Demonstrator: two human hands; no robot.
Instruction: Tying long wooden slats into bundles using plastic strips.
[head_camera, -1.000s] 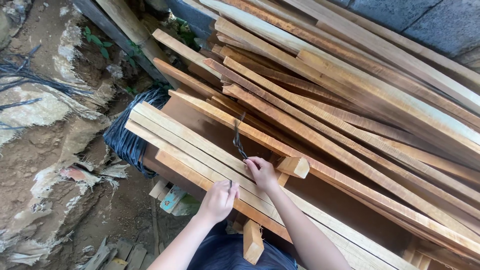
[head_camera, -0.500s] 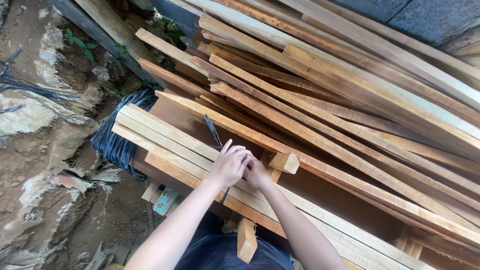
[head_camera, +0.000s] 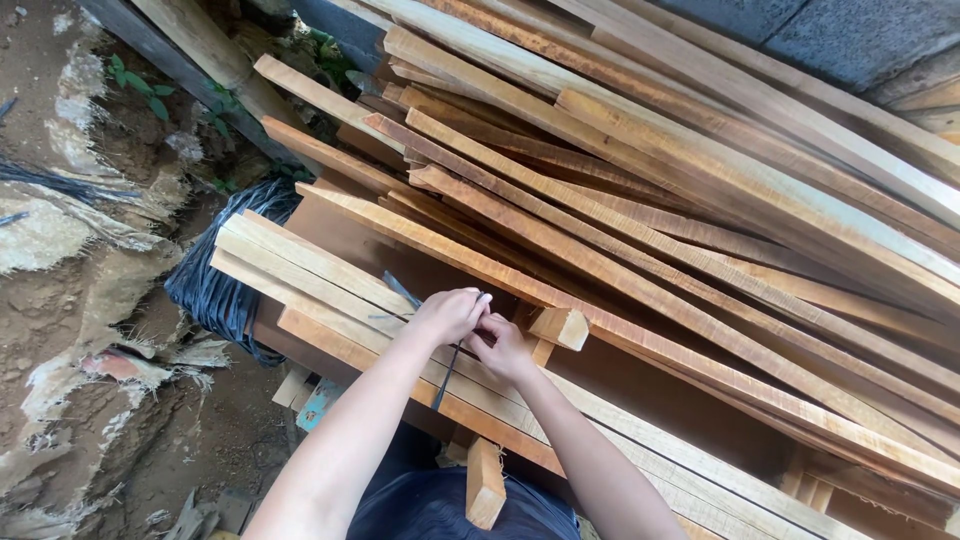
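Left grip (head_camera: 450, 314): closed on the dark wire (head_camera: 402, 293).
Right grip (head_camera: 503, 347): pinched on the same wire's lower strand.
Wire position: crossing the pale slat bundle (head_camera: 300, 265).
Progress: wire judged wrapped, tie not yet finished.
Nearby: wire coil (head_camera: 215, 290), stacked planks (head_camera: 700, 200).

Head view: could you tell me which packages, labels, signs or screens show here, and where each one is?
None can be made out: only wooden slats, a coil of black wire, and both hands, left hand and right hand, on a black wire tie.
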